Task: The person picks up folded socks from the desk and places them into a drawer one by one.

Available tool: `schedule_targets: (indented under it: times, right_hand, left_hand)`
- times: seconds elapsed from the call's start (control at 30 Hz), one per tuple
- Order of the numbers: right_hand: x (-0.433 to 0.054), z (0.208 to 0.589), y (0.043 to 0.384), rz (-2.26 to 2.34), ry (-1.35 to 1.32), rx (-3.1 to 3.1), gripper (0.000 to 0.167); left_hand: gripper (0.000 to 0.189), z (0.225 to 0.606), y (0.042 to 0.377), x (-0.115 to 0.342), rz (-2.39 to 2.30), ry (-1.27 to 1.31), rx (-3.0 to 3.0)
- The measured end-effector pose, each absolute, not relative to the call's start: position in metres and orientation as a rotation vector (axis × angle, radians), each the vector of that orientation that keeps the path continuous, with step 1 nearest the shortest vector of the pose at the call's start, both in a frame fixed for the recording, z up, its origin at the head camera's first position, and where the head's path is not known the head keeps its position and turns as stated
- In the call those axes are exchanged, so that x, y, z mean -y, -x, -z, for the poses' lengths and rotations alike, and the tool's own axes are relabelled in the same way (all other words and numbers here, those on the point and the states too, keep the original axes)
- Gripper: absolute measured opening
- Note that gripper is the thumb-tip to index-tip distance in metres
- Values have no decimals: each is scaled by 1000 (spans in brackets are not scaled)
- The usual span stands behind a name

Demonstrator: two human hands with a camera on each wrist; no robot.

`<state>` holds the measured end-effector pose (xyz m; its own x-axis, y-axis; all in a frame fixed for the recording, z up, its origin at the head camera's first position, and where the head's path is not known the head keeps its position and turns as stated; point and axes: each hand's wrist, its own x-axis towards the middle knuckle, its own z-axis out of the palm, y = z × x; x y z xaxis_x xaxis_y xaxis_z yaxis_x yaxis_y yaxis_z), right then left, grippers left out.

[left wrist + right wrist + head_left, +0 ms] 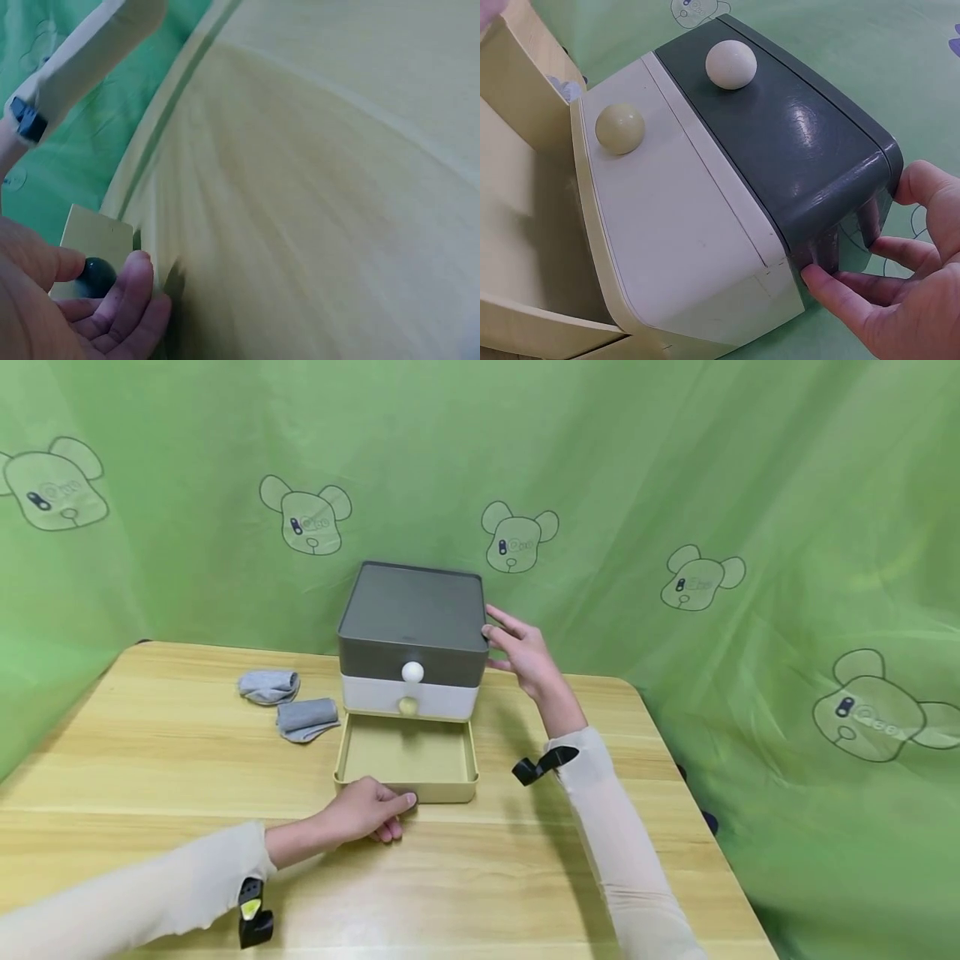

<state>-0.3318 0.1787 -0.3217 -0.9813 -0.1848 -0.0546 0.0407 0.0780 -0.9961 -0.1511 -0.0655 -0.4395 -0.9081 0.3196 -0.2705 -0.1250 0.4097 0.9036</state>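
A three-tier drawer box (420, 602) stands at the back of the table, dark grey on top, white in the middle, cream below. Its cream bottom drawer (450, 792) is pulled out and looks bare inside. The left hand (362, 811) pinches the dark round knob (96, 278) on that drawer's front between thumb and fingers. Against the box's right side rests the right hand (525, 656), its fingers (840, 298) extended on the dark tier and the thumb near the top edge. A white knob (731, 64) and a cream knob (620, 129) mark the two closed drawers.
Two folded grey cloth pieces (268, 686) (306, 720) lie left of the box on the wooden table (187, 752). A green curtain (420, 460) with bear-head prints hangs close behind the box and along the sides.
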Motion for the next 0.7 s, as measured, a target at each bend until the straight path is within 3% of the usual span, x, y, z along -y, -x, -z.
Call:
schedule_targets:
  times: [0.3,0.7]
  right_hand:
    - [-179,322,335,2012,129,-2203,53]
    - [-178,324,340,1999,132,-2197,52]
  left_hand:
    - [47,436,136,67,-1375,-275,-2387]
    - [45,426,146,80,-1206,-395,-2350]
